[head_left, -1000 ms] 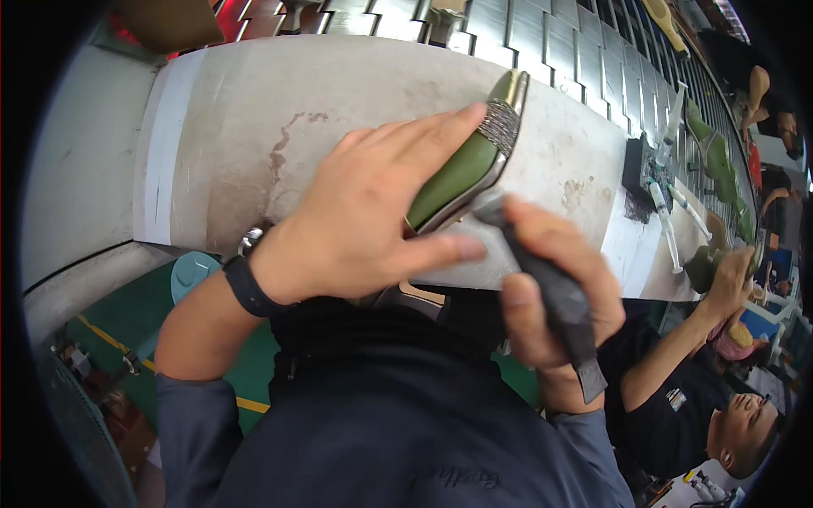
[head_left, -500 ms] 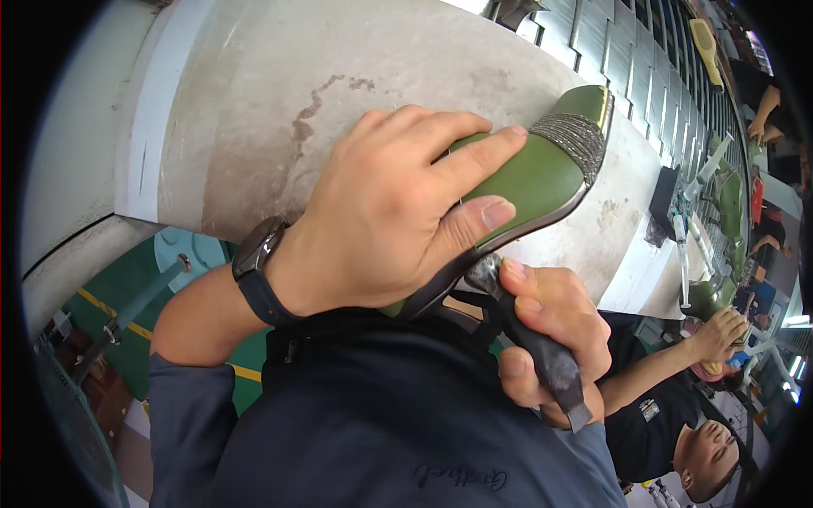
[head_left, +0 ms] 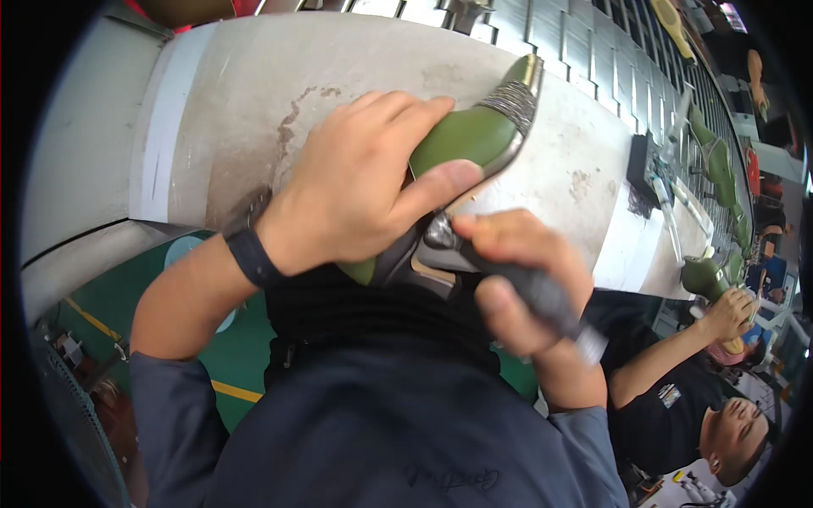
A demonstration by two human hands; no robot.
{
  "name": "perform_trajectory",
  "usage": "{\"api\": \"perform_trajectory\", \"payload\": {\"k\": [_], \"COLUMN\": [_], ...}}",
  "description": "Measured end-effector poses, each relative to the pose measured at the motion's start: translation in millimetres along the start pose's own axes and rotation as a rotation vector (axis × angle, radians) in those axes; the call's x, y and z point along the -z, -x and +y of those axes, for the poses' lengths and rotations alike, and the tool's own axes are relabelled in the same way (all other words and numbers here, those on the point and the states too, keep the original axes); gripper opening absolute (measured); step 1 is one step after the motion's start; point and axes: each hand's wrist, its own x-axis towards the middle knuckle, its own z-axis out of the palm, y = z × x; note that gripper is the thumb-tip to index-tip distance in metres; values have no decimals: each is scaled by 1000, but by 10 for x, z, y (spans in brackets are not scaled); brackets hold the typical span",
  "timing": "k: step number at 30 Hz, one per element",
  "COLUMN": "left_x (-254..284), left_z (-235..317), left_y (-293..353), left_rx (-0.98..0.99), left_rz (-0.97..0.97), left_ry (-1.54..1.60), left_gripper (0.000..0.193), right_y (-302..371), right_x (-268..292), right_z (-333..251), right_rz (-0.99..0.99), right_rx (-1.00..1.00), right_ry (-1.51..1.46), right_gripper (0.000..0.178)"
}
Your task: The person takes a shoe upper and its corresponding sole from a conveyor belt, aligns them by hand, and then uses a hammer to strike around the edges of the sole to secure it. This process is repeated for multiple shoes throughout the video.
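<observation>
A green shoe last lies on its side at the near edge of the bench. It carries a sandal with a sparkling dark wound strap near the toe and a dark sole along its edge. My left hand is spread over the last and grips it, with the thumb on the near side. In my right hand is a dark-handled tool with a rounded metal head and a flat pale far end. The head is at the sandal's underside, near the heel; whether it touches cannot be told. Motion blurs this hand.
The stained pale bench lies under the last. A slatted metal conveyor runs beyond it. At the right are a black box, white tube-like tools and more green lasts. A co-worker's hand holds one last.
The last and both hands have shifted left and slightly up in the picture, as has much of the bench. The right hand and tool are now blurred. Both grips stay.
</observation>
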Motion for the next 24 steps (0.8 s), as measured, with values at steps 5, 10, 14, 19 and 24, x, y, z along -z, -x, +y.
{"api": "perform_trajectory", "payload": {"k": [5, 10, 14, 19, 24], "left_x": [-80, 331, 669, 492, 300], "left_z": [276, 390, 869, 1105, 1229], "left_y": [-170, -200, -313, -230, -213], "left_rx": [29, -25, -267, -302, -249], "left_rz": [-75, 130, 239, 149, 318], "left_ry": [-243, -69, 426, 358, 250], "left_gripper": [87, 98, 99, 82, 89], "right_y": [196, 335, 245, 2, -48], "right_x": [598, 733, 578, 391, 490], "right_z": [309, 350, 44, -711, -1298], "right_rz": [239, 471, 409, 357, -66], "right_rx": [-426, -407, -402, 249, 372], "right_ry": [-4, -174, -132, -145, 145], "right_gripper": [22, 22, 23, 39, 50]}}
